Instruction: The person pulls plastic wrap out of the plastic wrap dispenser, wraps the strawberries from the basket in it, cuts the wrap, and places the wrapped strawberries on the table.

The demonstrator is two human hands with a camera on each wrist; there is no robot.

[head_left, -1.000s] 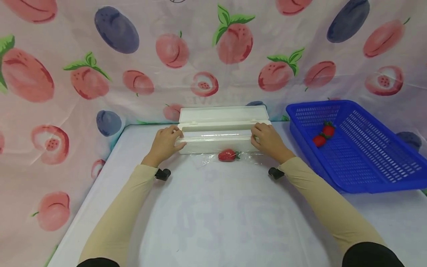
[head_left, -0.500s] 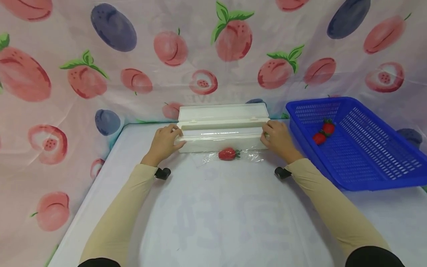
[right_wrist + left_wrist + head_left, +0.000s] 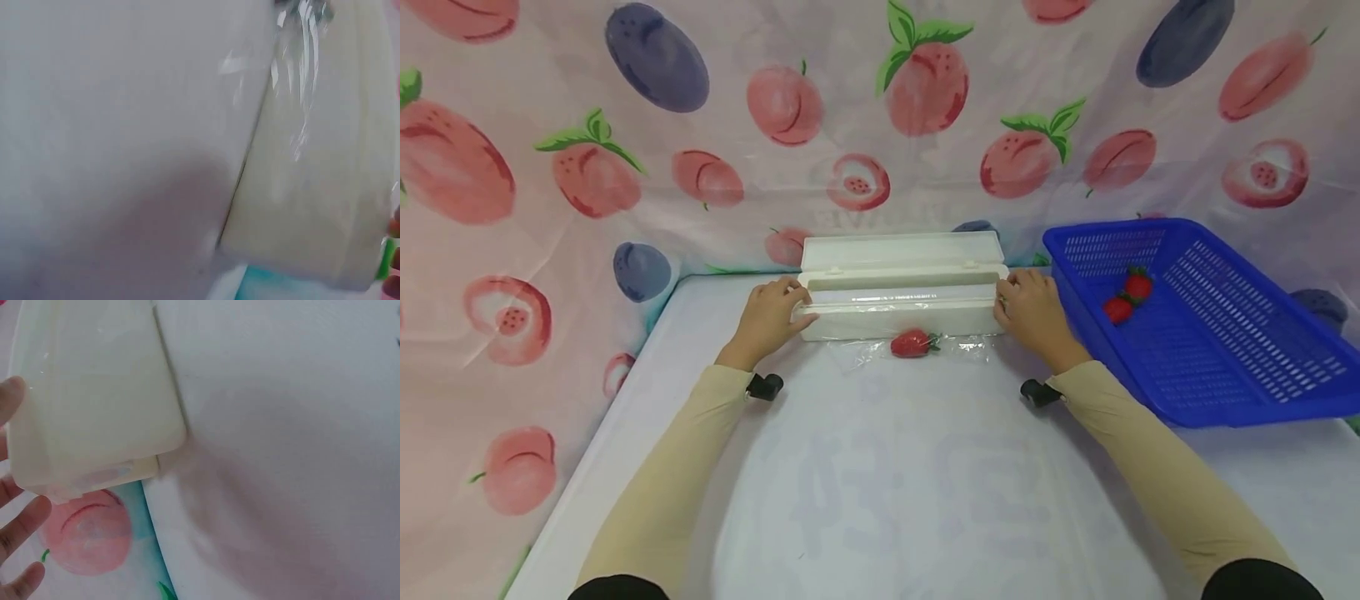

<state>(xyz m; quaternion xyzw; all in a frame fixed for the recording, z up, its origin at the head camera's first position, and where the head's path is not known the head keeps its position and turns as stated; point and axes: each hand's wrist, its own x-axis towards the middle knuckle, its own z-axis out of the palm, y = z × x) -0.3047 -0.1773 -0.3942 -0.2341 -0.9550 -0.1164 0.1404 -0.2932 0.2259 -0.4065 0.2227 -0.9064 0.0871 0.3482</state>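
A long white cling film dispenser (image 3: 850,325) lies at the table's back edge, its lid (image 3: 902,248) tipped back and a film roll (image 3: 887,296) inside. My left hand (image 3: 763,318) grips its left end, thumb at the front and fingers over the end. At the right end, my right hand (image 3: 1036,315) holds the corner with bent fingers. Clear film (image 3: 966,348) hangs over the front wall onto the table, around a strawberry (image 3: 910,343). The left wrist view has the dispenser's end (image 3: 100,406) between thumb and fingers; the right one catches only fingertips (image 3: 392,284) beside it.
A blue plastic basket (image 3: 1195,417) with two strawberries (image 3: 1138,287) stands to the right, close to my right forearm. Behind the table (image 3: 925,483) hangs a fruit-print cloth (image 3: 700,233). Small black cameras (image 3: 765,387) are strapped at both wrists.
My right hand has slid right along the dispenser, from its front right part to its right end. The left hand keeps its place, and the strawberry lies where it was.
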